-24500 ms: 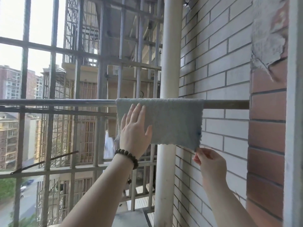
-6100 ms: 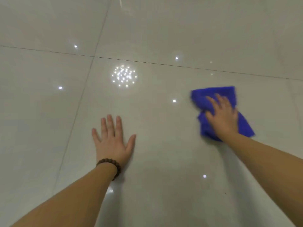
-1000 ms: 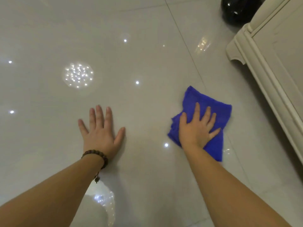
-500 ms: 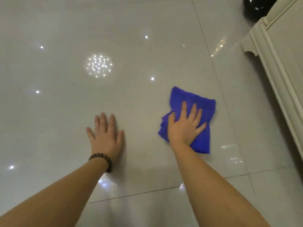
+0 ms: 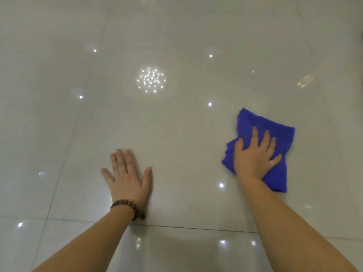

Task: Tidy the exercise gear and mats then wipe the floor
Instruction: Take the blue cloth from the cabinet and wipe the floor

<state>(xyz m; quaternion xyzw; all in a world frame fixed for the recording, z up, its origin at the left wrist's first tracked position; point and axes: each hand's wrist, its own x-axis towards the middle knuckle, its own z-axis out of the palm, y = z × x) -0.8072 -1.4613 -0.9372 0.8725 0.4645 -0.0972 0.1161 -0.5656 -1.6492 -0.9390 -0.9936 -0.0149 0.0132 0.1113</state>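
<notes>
A crumpled blue cloth [image 5: 273, 127] lies on the glossy pale tiled floor [image 5: 176, 134] at the right. My right hand [image 5: 254, 156] presses flat on the cloth's lower left part, fingers spread, covering much of it. My left hand [image 5: 127, 177] rests palm down on the bare tile to the left, fingers apart, holding nothing. A dark bead bracelet [image 5: 125, 206] circles the left wrist.
Grout lines cross the floor, one running sideways just below my wrists [image 5: 196, 228] and one slanting down the left side [image 5: 64, 160]. Ceiling lights reflect as bright dots [image 5: 150, 80] in the tiles.
The view has swung left, so the cream cabinet and the black object at the right are out of sight. My right hand and the cloth have slid away from my left hand.
</notes>
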